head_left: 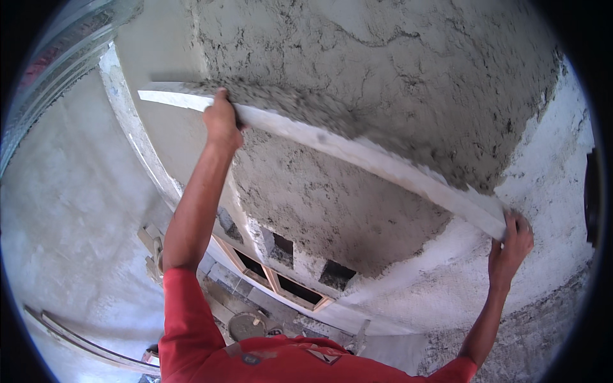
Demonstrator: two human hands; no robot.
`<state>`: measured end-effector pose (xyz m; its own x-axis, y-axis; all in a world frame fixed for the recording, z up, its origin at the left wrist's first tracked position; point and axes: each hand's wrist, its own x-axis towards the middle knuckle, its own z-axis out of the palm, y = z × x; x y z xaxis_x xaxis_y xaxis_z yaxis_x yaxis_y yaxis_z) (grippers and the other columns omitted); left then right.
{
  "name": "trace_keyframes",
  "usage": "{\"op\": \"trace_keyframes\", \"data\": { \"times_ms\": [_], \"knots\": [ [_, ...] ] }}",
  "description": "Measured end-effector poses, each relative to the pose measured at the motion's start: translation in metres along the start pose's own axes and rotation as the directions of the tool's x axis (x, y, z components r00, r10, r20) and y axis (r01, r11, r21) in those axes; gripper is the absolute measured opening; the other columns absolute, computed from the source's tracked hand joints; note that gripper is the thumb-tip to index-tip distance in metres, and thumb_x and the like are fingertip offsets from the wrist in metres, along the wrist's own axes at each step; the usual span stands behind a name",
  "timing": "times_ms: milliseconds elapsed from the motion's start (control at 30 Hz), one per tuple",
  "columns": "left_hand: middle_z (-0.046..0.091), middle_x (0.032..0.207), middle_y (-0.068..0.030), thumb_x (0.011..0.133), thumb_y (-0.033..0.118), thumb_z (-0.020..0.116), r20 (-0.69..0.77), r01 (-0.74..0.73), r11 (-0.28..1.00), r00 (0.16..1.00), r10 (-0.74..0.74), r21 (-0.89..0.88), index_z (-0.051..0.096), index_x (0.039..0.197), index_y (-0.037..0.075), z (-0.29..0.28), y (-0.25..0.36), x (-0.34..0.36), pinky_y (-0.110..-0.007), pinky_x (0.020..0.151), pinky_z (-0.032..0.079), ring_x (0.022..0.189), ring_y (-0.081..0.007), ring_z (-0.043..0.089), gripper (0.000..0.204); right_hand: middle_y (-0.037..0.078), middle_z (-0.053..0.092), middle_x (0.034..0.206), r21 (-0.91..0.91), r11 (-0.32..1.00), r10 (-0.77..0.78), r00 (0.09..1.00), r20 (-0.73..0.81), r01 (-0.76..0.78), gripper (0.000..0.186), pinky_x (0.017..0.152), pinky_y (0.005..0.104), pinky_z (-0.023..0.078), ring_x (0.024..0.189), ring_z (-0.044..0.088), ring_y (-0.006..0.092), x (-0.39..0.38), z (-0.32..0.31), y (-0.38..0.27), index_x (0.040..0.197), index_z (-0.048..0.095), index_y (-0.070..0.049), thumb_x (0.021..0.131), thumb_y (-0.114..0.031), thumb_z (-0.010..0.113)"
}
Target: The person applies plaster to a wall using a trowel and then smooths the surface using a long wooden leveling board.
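A long pale plasterer's straightedge (338, 148) lies slanted across a wall of wet grey plaster (383, 57), its left end higher than its right. My left hand (223, 122) is wrapped round it toward the upper left end. At the lower right end, my right hand (516, 236) grips its tip. Loose mortar (281, 105) is heaped along the upper edge of the straightedge, somewhat blurred. The plaster shows rough and cracked above it and more even below.
A smooth plaster strip (156, 48) borders the rough area on the left. Bare whitish wall (549, 153) lies at right. Below are square wall holes (336, 274), a wooden frame (271, 281) and a mortar bucket (248, 327). Long bars (89, 345) lie lower left.
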<state>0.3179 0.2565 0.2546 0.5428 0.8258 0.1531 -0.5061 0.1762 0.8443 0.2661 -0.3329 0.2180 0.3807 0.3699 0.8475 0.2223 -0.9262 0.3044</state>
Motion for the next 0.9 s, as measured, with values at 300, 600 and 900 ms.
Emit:
{"op": "trace_keyframes", "data": {
  "times_ms": [300,600,900],
  "knots": [
    [0.061,0.1,-0.0176,0.094,0.033,0.057,-0.047,-0.054,0.998,0.997,0.053,-0.014,0.051,0.115,-0.012,0.018,0.028,-0.012,-0.042,0.053,0.052,0.077,-0.0268,0.064,0.05,0.016,0.053,0.128,-0.066,0.996,0.049,0.998,-0.048,-0.053,0.065,0.104,0.0503,0.031,0.123,0.047,0.0372,0.009,0.003,0.007,0.136,0.05,-0.013,0.074,0.005,0.063],
    [0.062,0.105,-0.0152,0.095,0.03,0.052,-0.051,-0.094,0.996,0.994,0.094,-0.005,0.055,0.117,-0.005,0.013,0.068,0.041,-0.044,0.052,0.049,0.082,-0.0268,0.062,0.041,0.011,0.055,0.126,-0.085,0.996,-0.016,0.993,-0.113,0.007,0.07,0.103,0.0441,0.033,0.119,0.051,0.0292,0.084,-0.016,-0.022,0.135,0.053,-0.016,0.071,0.006,0.069],
    [0.06,0.116,-0.017,0.095,0.023,0.05,-0.071,-0.089,0.996,0.994,0.086,-0.029,0.053,0.124,-0.002,0.019,0.093,0.06,-0.05,0.064,0.052,0.096,-0.0303,0.062,0.038,0.007,0.054,0.127,-0.062,0.998,-0.03,0.992,-0.126,0.023,0.077,0.104,0.0441,0.032,0.12,0.048,0.0274,0.111,-0.024,-0.042,0.135,0.051,-0.022,0.066,0.005,0.074]
  ]
}}
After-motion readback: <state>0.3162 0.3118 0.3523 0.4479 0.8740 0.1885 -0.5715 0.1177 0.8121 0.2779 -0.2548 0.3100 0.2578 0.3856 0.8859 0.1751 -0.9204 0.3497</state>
